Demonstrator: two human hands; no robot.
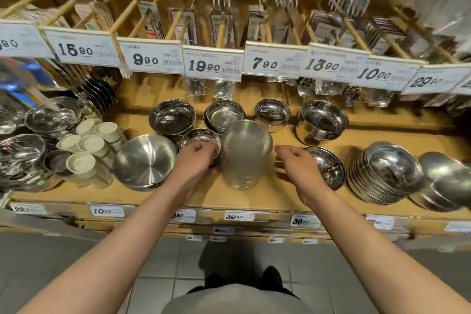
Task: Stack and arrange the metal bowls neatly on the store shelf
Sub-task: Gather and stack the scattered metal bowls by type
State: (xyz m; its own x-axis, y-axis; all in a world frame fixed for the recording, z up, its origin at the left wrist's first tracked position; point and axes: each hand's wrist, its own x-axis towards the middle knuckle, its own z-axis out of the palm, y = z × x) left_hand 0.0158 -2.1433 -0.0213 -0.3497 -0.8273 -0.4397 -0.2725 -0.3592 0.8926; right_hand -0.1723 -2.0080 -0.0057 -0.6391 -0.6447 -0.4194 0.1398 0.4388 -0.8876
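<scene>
Tan store shelf (280,194) had price tags along its edge, grey tile floor below. Left hand (196,158) gripped a small metal bowl (200,137) beside the upside-down bowl stack (246,153); right hand (298,168) hovered relaxed, holding nothing.

Single view, worn at head height; shelf (254,199) seen from in front and above, lens tilted steeply downward. Wide-angle distortion noted: price-label rail (214,64) is bowed across the upper frame. Shelf is viewed at arm's reach, both forearms entering from the bottom corners, left hand (196,158) and right hand (298,171) set near mid-frame. Tiled floor (158,275) and the wearer's torso are taken in at the lower edge. No second view, so nothing is shared.
</scene>
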